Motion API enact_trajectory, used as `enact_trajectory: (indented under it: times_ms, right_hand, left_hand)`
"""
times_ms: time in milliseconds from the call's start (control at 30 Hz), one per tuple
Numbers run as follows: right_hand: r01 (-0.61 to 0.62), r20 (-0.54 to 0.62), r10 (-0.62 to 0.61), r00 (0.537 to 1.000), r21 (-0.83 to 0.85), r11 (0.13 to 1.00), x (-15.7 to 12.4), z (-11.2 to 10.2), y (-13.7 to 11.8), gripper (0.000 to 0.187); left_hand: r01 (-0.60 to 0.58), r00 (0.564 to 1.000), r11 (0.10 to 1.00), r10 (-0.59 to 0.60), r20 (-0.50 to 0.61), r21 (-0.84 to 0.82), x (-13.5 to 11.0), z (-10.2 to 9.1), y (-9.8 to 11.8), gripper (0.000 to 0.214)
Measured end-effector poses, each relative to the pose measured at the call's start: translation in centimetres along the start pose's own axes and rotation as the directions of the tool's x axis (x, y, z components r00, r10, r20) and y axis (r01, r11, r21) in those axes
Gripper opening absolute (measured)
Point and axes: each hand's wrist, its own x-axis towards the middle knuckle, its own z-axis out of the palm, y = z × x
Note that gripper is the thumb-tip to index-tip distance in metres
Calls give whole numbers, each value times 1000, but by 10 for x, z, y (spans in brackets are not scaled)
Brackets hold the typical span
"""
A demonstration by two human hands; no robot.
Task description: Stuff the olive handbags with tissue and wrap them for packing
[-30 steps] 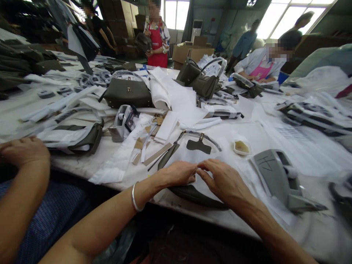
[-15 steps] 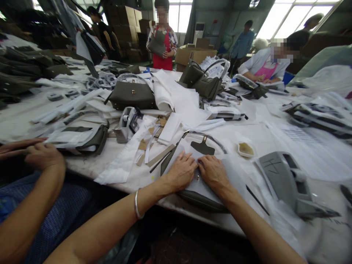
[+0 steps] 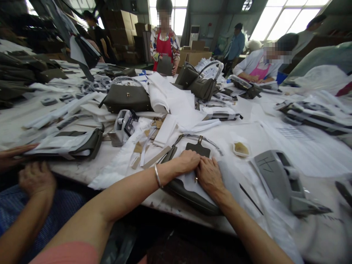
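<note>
A dark olive handbag (image 3: 189, 196) lies flat at the table's front edge with thin white paper (image 3: 188, 179) spread over it. Its dark flap tab (image 3: 198, 148) with a metal clasp points away from me. My left hand (image 3: 189, 161), below a silver bangle, has its fingers bent down at the paper's edge by the tab. Close against it, my right hand (image 3: 209, 174) has its fingers curled onto the same paper. Both sets of fingertips meet there and partly hide what they pinch. A small metal fitting (image 3: 196, 179) shows beside my right hand.
A grey tape dispenser (image 3: 275, 179) and a small dish of yellowish stuff (image 3: 241, 149) stand to the right. Another dispenser (image 3: 121, 126), a wrapped bag (image 3: 74, 143) and a co-worker's hand (image 3: 37, 179) are leftward. Further bags (image 3: 126, 98) lie behind; people stand across the table.
My left hand has moved right and forward, up against my right hand. The paper has drawn back from the bag's lower left. The co-worker's nearer hand has dropped away from the wrapped bag.
</note>
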Motion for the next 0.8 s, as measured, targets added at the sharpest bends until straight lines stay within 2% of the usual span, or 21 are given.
enact_trajectory:
  times_ms: [133,233,300,633,800]
  right_hand:
    - [-12,-9,12,1000,3,1000,2,-1,-4,24]
    - [3,-26,-3,1000,8,1000,2,-1,-6,22]
    - [11,-37,-11,999,8,1000,1,-1,-6,21]
    - [-34,-39,33,999,-34,999,1,-1,-2,21]
    - [-36,-58,33,998,-57,998,4,2,1,22]
  left_hand:
    - [107,984,992,-96,-149,69,-21,25,3,27]
    - [164,949,980,-126,-289,114,-30,36,2,22]
    - [184,932,976,-135,-336,119,-30,39,1,21]
    - [193,927,981,-173,-334,26,-26,35,-4,29]
    - [185,949,983,-184,-256,-21,-19,32,-10,40]
